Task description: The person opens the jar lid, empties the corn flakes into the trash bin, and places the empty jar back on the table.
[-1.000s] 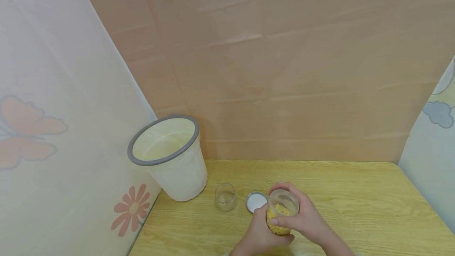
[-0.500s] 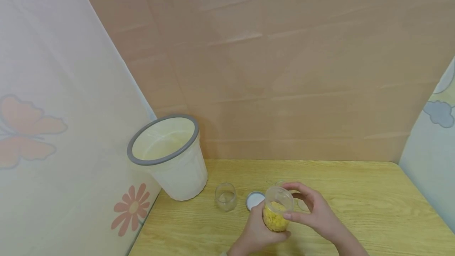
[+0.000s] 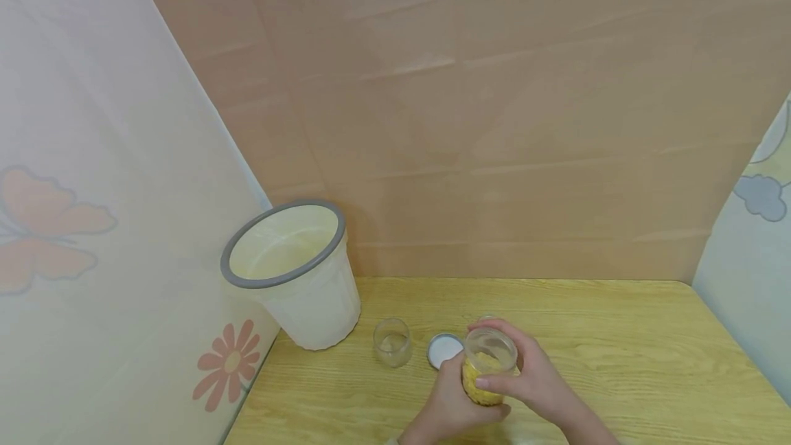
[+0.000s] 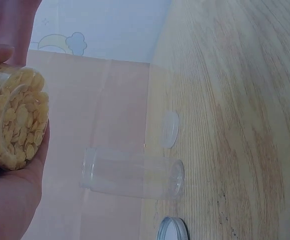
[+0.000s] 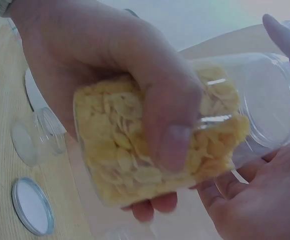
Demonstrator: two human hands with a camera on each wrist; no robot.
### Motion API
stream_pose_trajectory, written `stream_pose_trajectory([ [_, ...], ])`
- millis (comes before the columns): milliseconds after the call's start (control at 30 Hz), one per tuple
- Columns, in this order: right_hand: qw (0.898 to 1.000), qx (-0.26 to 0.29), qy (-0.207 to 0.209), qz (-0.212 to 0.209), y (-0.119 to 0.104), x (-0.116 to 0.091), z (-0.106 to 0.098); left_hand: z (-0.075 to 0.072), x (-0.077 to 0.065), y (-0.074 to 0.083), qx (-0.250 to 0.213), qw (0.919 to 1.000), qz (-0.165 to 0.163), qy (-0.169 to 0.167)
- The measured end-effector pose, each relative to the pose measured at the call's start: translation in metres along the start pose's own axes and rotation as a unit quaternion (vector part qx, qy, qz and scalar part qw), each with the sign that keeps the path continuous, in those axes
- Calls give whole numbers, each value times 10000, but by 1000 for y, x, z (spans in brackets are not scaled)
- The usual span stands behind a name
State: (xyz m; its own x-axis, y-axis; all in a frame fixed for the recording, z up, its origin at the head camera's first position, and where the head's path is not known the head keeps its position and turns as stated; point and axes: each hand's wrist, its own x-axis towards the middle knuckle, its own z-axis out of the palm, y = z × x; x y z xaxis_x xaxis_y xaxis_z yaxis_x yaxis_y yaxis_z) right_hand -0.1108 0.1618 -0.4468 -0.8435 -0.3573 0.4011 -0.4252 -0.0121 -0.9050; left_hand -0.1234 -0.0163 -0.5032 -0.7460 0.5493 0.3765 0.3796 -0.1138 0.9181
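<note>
A clear jar of yellow flakes (image 3: 484, 378) is held above the table, its mouth uncovered and tilted. My left hand (image 3: 454, 397) grips the jar low on its body; in the right wrist view its thumb (image 5: 170, 125) lies across the side. Around the upper part, my right hand (image 3: 537, 380) holds the jar, thumb in front and fingers behind the rim. The left wrist view shows the flakes (image 4: 17, 120) through the jar near my left palm (image 4: 10, 200). A silver-rimmed lid (image 3: 444, 350) lies on the table just beyond my left hand.
A clear glass container (image 3: 392, 343) stands left of the lid. A tall clear jar (image 4: 130, 172) and a clear lid (image 4: 170, 130) are behind the hands. A white bin (image 3: 312, 307) with a grey rim stands at the back left of the wooden table (image 3: 649, 356).
Half a second ago my right hand was drawn back rightward, with its fingers away from the rim. It has closed round the jar's upper part again, and the jar has shifted slightly right.
</note>
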Motion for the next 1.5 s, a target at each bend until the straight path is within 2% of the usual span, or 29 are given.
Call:
stream_pose_trajectory([
  [133,9999,94,120,5,0,2,4,2,1,-2,15,10000,68,-40],
  [433,9986,-341,391,36,-3,-2,-7,0,0,1,-33,9999,28,115],
  [533,9986,-387,299,-204,-3,-4,-12,-2,-1,2,14,9999,1,139],
  [700,9989,-151,-28,-440,-3,-5,-16,-3,-1,3,67,9998,-134,145],
  [867,9991,-18,-221,-357,0,-4,-12,-3,-2,3,59,9996,-251,141],
  [1000,9993,143,-266,-228,0,-2,-4,0,-2,0,-35,9999,-139,75],
  [1100,9996,242,-122,-118,0,0,2,2,-1,-2,-111,9999,-25,0],
  [1200,9997,144,110,-182,0,1,5,3,0,-3,-87,9999,50,-29],
  [1500,9976,136,571,-369,0,-2,-2,0,0,0,-82,9997,-122,188],
])
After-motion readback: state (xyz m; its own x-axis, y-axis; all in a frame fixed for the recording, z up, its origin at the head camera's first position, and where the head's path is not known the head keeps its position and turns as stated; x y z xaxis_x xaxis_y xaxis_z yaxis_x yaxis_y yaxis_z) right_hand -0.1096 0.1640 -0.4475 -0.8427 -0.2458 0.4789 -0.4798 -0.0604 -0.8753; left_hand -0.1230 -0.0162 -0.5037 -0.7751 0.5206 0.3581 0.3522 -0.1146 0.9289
